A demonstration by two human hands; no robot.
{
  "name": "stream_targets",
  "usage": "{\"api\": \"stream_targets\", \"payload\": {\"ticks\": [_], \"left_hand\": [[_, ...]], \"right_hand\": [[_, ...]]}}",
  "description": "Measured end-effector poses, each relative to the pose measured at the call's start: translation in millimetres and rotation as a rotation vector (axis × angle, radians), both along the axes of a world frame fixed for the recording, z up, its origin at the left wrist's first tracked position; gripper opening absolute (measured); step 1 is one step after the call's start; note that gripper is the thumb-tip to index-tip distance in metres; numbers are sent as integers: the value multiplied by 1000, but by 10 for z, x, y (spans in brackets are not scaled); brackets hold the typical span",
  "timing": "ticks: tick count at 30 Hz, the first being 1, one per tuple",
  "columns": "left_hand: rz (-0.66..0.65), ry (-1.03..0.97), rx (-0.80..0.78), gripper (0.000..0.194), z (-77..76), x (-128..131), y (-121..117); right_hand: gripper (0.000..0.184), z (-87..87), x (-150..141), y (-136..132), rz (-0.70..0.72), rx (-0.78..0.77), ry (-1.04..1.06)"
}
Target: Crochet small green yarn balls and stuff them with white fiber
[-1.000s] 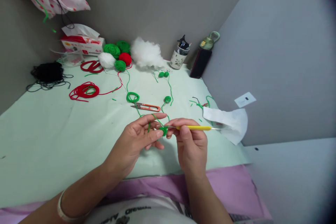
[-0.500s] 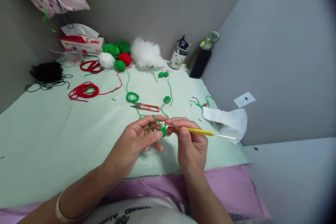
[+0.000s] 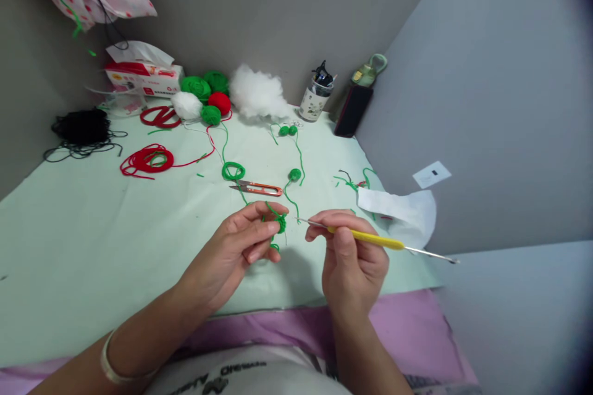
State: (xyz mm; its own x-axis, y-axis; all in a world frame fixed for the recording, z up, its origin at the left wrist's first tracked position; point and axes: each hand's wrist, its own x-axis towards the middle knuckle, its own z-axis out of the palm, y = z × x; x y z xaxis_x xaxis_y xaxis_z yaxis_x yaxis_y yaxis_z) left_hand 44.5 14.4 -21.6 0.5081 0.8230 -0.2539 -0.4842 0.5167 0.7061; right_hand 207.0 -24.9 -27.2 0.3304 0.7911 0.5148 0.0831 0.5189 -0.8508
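Between the thumb and fingers of my left hand (image 3: 245,237) is a small green crochet piece (image 3: 280,223). Green yarn runs over the raised index finger. My right hand (image 3: 354,256) grips the yellow handle of a crochet hook (image 3: 377,239) like a pen. The hook's metal tip points left and stands apart from the crochet piece, a short way to its right. Its other metal end sticks out to the lower right. Beyond my hands lie orange thread snips (image 3: 259,188), a green yarn loop (image 3: 233,171) and a small green crocheted ball (image 3: 294,174) with a yarn tail.
Yarn balls (image 3: 195,87), white stuffing (image 3: 258,92) and a tissue box (image 3: 144,79) stand along the back wall. Red scissors (image 3: 160,116), coiled red cord (image 3: 151,160) and black yarn (image 3: 82,128) lie left. A pen cup (image 3: 315,102), phone (image 3: 354,111) and white paper (image 3: 403,213) are right.
My right hand has drawn back to the right, and the hook has come away from the green crochet piece and tilted. My left hand has shifted slightly left with the piece.
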Motion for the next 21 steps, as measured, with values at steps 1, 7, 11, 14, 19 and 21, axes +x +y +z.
{"api": "stream_targets", "payload": {"ticks": [1, 7, 11, 14, 19, 21], "left_hand": [[-2, 1, -1, 13, 2, -1, -3], [-11, -9, -2, 11, 27, 15, 3], [-18, -5, -7, 8, 25, 27, 7], [-21, 2, 1, 8, 21, 32, 0], [-1, 42, 40, 8, 20, 24, -21], [18, 75, 75, 8, 28, 25, -27]], "right_hand": [[20, 2, -2, -2, 17, -2, -5], [20, -13, -19, 13, 77, -2, 15], [22, -28, -17, 22, 86, 2, 29], [22, -37, -17, 24, 73, 10, 19], [21, -18, -30, 16, 22, 45, -60], [22, -8, -36, 10, 7, 61, -92]]}}
